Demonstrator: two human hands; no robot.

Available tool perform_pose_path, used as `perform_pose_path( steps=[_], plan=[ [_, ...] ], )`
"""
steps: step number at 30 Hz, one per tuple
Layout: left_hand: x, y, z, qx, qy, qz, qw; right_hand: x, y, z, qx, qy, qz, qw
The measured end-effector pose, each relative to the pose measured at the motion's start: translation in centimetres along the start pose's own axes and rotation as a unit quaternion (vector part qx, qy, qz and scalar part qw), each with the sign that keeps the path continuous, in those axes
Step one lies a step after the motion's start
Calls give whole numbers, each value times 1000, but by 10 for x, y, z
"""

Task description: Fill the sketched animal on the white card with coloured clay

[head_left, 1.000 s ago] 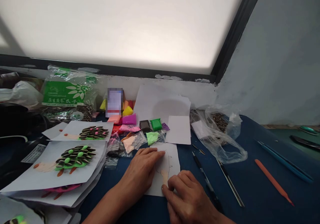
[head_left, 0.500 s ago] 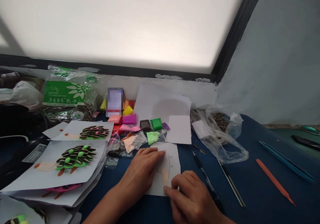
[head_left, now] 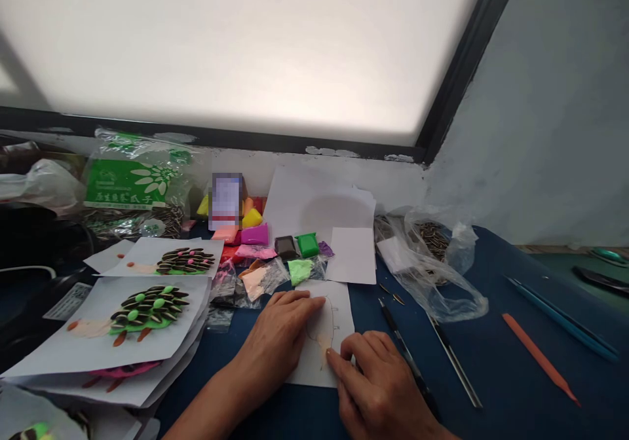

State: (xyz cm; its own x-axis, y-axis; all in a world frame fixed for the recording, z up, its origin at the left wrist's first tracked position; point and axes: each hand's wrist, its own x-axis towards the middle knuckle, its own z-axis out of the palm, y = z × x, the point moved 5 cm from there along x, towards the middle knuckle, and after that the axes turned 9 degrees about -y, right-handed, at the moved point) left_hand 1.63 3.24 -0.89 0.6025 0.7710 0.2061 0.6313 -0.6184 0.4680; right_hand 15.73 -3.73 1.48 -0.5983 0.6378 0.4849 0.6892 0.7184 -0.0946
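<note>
Left hand (head_left: pixel 280 329) lies flat over the left part of the sheet (head_left: pixel 345 335) in the head view, its fingers stretched out and gripping nothing. Right hand (head_left: pixel 376 378) is at the near right side of the sheet, with the fingers curled and one fingertip at the edge of the clay (head_left: pixel 323 342); whether something is pinched there, I cannot tell. The clay lies thin and peach-coloured on the sheet, at the near end of a drawn outline; what I can see of the remaining outline is bare. As I judge, the step in hand is to spread the clay to the drawn line. Next move would call for light fingertip pressure, with the sheet held from sliding.

Just beyond the sheet, a clear pouch (head_left: pixel 318 271) contains light green clay (head_left: pixel 299 270); left of that, a second pouch (head_left: pixel 279 272) contains peach clay (head_left: pixel 255 284). Far left of the sheet, a printed bag (head_left: pixel 122 184) has dark seeds (head_left: pixel 170 219) at its bottom. Right of the sheet and farther back, a thin bag (head_left: pixel 469 304) lies loosely around more seeds (head_left: pixel 433 240).
</note>
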Motion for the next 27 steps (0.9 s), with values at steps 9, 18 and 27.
perform_pose_path(
  steps=[9,18,27],
  plan=[
    [0,1,0,6,-6,5,1000,3,-4,1,8,21,-43,999],
    [0,0,2,11,17,13,1000,2,-4,3,58,0,-49,997],
    [-1,-2,4,8,23,15,1000,3,-7,5,38,-3,-74,997]
  ],
)
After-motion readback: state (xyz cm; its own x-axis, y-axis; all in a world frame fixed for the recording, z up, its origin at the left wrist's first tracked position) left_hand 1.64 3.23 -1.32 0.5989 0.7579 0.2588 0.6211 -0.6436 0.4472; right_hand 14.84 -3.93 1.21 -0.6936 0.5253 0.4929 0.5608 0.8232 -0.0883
